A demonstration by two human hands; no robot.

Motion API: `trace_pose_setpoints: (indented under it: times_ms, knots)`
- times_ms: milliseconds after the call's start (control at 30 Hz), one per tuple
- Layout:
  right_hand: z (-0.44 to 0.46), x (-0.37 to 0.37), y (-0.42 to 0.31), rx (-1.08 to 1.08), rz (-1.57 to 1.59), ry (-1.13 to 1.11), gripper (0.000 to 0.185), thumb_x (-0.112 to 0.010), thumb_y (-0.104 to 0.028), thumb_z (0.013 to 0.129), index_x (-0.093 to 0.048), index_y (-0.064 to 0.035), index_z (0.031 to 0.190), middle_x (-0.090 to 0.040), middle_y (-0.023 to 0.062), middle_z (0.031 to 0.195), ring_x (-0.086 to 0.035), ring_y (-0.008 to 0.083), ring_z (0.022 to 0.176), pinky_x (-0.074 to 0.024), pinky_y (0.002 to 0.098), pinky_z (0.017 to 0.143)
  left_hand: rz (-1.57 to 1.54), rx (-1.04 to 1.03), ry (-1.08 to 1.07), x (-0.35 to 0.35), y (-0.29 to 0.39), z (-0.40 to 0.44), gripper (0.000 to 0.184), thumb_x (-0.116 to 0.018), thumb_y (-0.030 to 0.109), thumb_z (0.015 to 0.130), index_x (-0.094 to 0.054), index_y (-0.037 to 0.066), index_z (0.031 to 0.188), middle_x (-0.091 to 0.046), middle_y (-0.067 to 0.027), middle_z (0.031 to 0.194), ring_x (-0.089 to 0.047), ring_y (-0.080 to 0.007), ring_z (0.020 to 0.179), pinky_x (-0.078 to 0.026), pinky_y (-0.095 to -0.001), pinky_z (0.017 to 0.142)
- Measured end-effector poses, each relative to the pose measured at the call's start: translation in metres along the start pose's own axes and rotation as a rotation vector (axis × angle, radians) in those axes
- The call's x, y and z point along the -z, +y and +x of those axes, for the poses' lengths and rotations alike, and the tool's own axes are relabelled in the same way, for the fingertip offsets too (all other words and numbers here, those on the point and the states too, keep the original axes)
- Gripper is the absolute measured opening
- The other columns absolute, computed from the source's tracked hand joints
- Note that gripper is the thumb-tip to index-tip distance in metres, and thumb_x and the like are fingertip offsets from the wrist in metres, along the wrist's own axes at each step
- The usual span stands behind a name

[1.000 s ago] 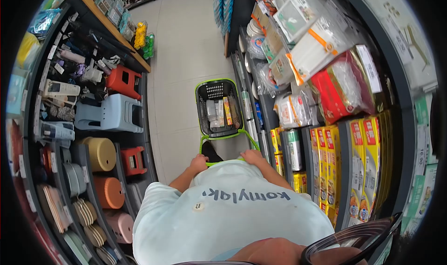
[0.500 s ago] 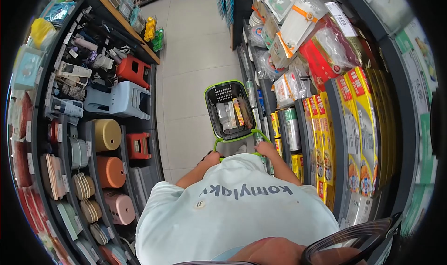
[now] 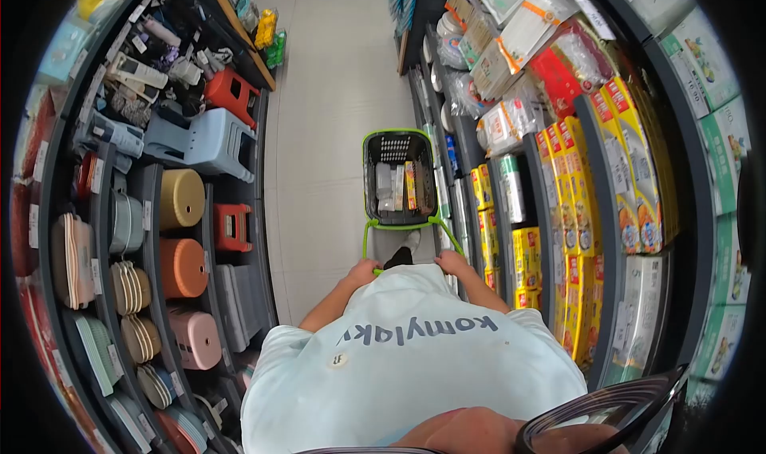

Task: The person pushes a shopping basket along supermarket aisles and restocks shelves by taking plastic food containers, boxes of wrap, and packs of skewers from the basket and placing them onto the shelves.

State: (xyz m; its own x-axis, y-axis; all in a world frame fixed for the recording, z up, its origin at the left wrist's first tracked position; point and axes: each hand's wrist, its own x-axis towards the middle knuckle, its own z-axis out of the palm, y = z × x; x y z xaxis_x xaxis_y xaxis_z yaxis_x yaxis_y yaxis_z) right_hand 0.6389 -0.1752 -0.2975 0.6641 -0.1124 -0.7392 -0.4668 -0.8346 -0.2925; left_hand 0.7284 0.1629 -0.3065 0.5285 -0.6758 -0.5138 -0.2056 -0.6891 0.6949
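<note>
A black shopping basket (image 3: 369,187) with a bright green rim is in front of my body, low over the floor. Both hands grip its green handle (image 3: 369,238). My left hand (image 3: 365,271) closes around the handle on the left side, and my right hand (image 3: 452,262) around it on the right. Inside the basket lie a yellow-and-red box (image 3: 411,184), a pale narrow box (image 3: 398,184) and a clear plastic package (image 3: 384,181). My white shoe (image 3: 412,240) shows just behind the basket.
A tiled aisle (image 3: 319,95) runs ahead. Left shelves carry stools (image 3: 215,143) and round-ended tubs (image 3: 182,199). Right shelves hold yellow boxes (image 3: 570,191) and plastic-wrapped packs (image 3: 511,127), close beside the basket. Yellow and green items (image 3: 267,29) stick out at the far left shelf end.
Shelves on both sides have slid back towards me as I move forward along the aisle. The basket stays in both hands, and a dark trouser leg now shows behind it.
</note>
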Motion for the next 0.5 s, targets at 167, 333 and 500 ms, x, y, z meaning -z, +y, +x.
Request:
trace_pose_setpoints:
  times_ms: [167,333,500]
  knots:
    - [-0.049,-0.085,-0.020,0.113,0.104,0.203,0.040,-0.054,-0.040,0.092,-0.067,-0.0023,0.096,-0.069,0.0226,0.093,-0.065,0.0413,0.090,-0.0513,0.0497,0.080,0.044,-0.060,0.095,-0.043,-0.055,-0.057,0.027,-0.067,0.019,0.075,-0.073,0.012,0.100,-0.067,-0.0159,0.109,-0.055,-0.0355,0.115,-0.048,-0.0436,0.097]
    - [-0.101,-0.132,-0.032,0.139,0.230,0.286,0.034,-0.056,-0.036,0.093,-0.066,-0.0034,0.094,-0.068,0.0242,0.089,-0.065,0.0423,0.088,-0.0507,0.0515,0.079,-0.159,-0.005,0.160,-0.067,-0.057,-0.110,0.025,-0.063,0.013,0.075,-0.072,0.008,0.098,-0.066,-0.0162,0.106,-0.054,-0.0340,0.115,-0.045,-0.0425,0.099]
    - [-0.114,-0.154,-0.028,0.136,0.246,0.245,0.032,-0.057,-0.033,0.092,-0.066,-0.0027,0.092,-0.068,0.0228,0.091,-0.064,0.0424,0.089,-0.0504,0.0503,0.080,-0.387,0.125,0.102,-0.065,-0.067,-0.133,0.029,-0.058,0.013,0.080,-0.068,0.001,0.104,-0.068,-0.0199,0.103,-0.063,-0.0343,0.100,-0.049,-0.0395,0.091]
